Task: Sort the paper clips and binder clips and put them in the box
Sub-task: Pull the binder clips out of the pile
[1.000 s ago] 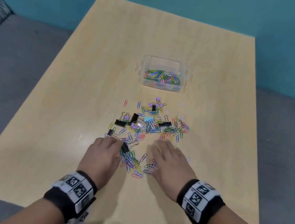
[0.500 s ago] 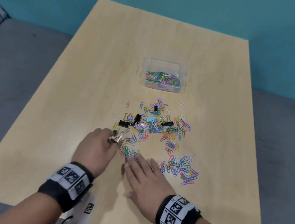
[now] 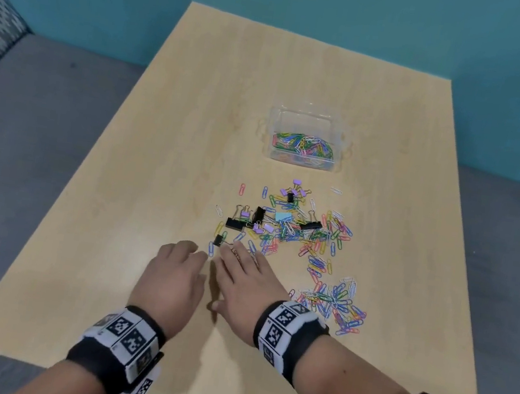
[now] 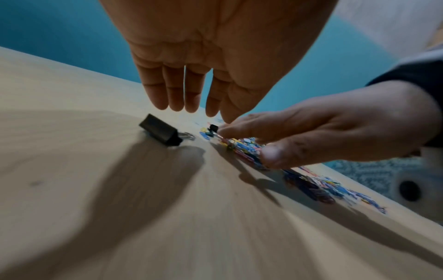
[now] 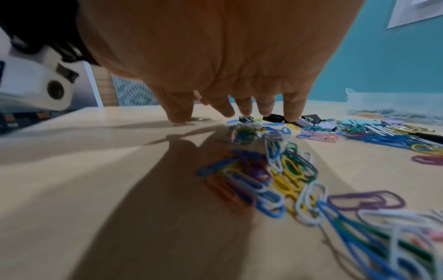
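Note:
A mixed heap of coloured paper clips and black and purple binder clips [image 3: 281, 225] lies mid-table. Behind it stands the clear box [image 3: 306, 116] with paper clips inside. A separate heap of paper clips [image 3: 332, 304] lies to the right. My left hand [image 3: 192, 251] hovers with straight fingers [image 4: 176, 98] just above a black binder clip [image 4: 163, 132] lying on the table. My right hand [image 3: 237, 253] lies flat beside it, its fingertips [image 5: 244, 108] on the table over a small bunch of paper clips [image 5: 263, 176]. A small black binder clip [image 3: 217, 240] sits just beyond the fingertips.
The light wooden table [image 3: 195, 121] stands against a teal wall, with grey seating on both sides. The near table edge is close behind my wrists. Bare wood lies left of the heap and around the box.
My right hand has swept to the right, left a heap of paper clips there, and come back left beside the left hand. The left hand's fingers have straightened over a black binder clip.

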### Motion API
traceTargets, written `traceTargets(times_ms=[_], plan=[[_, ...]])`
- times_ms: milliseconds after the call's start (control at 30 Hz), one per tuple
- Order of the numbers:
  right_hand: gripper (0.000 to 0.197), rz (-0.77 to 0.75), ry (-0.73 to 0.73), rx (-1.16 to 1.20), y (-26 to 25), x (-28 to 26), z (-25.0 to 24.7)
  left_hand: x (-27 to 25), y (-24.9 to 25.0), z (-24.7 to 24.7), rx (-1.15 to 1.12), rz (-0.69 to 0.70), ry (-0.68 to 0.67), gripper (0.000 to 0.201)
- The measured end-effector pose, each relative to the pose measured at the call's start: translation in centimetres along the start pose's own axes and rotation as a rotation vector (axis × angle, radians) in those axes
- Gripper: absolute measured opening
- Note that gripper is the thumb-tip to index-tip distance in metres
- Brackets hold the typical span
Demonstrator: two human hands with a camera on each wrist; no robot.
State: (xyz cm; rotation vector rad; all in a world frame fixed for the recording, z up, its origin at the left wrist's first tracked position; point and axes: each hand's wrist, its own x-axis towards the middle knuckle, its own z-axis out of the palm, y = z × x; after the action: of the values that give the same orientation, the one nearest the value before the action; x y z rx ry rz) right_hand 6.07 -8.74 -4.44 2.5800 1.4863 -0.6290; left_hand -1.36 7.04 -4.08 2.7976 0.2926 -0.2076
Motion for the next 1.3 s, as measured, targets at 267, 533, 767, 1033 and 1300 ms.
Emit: traceTargets(times_ms=[267, 533, 767, 1033, 1300], plan=[[0.071, -0.008, -0.1, -0.063, 0.8, -3.5, 1.1, 4.8, 0.7, -0.2, 0.127, 0.067, -0.049, 0.034], [0.07, -0.048, -0.051, -0.034, -1.1, 0.9, 0.2, 7.6, 0.3, -0.6, 0.14, 0.034, -0.133, 0.008], [0.066, -0.052, -0.05, -0.09, -0.5, 0.6, 0.0, 7.4, -3.0, -1.7, -0.099, -0.216, -0.009, 0.004], [0.076, 0.021, -0.087, -0.025, -0.7, 4.5, -1.0, 6.6, -2.8, -2.2, -0.066, -0.171, 0.064, 0.023], [0.07, 0.052, -0.019, 0.081, 3.0, -3.8, 0.8, 4.4, 3.3, 0.1, -0.006, 0.236, -0.003, 0.029]])
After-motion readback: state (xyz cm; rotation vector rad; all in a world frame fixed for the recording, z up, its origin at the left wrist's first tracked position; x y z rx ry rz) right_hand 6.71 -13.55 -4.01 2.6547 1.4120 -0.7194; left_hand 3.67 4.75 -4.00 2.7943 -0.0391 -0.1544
